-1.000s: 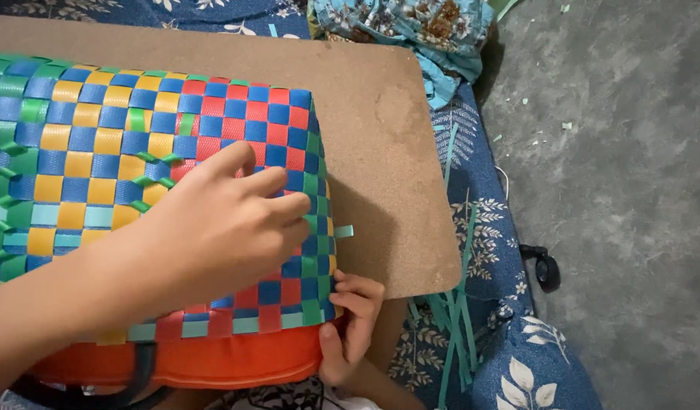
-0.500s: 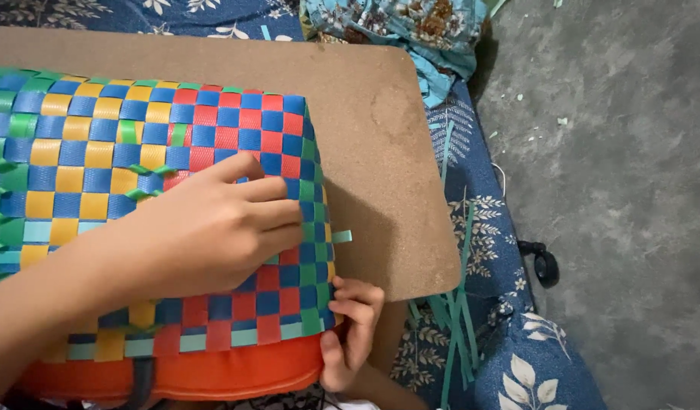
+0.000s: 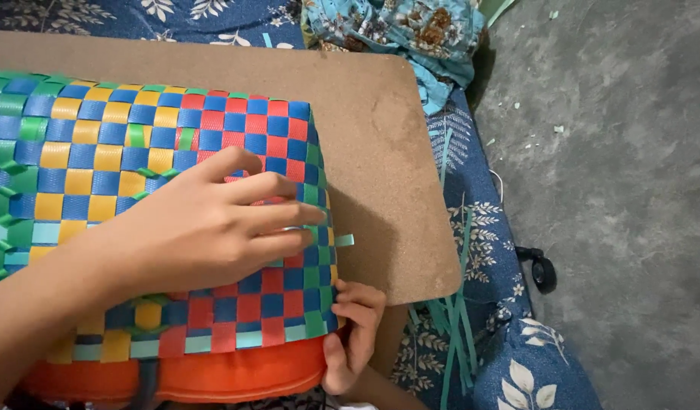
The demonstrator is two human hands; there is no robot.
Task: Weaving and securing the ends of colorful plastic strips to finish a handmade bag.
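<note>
Brown board (image 3: 380, 152) beneath hand-pressed woven basket (image 3: 137, 137)

A woven basket (image 3: 160, 152) lies on a board (image 3: 380, 152), loose strips (image 3: 452, 326) beside it.

A flat brown fibreboard worktop (image 3: 380, 144) with a rounded corner rests on a blue floral-print mattress (image 3: 509, 357). A woven basket of multicoloured plastic strips (image 3: 114, 144) lies directly on the worktop. Loose green strips (image 3: 452, 323) hang beside the worktop's edge; a patterned teal cloth (image 3: 395, 34) lies beyond it. Grey concrete floor (image 3: 623, 175) lies alongside.
</note>
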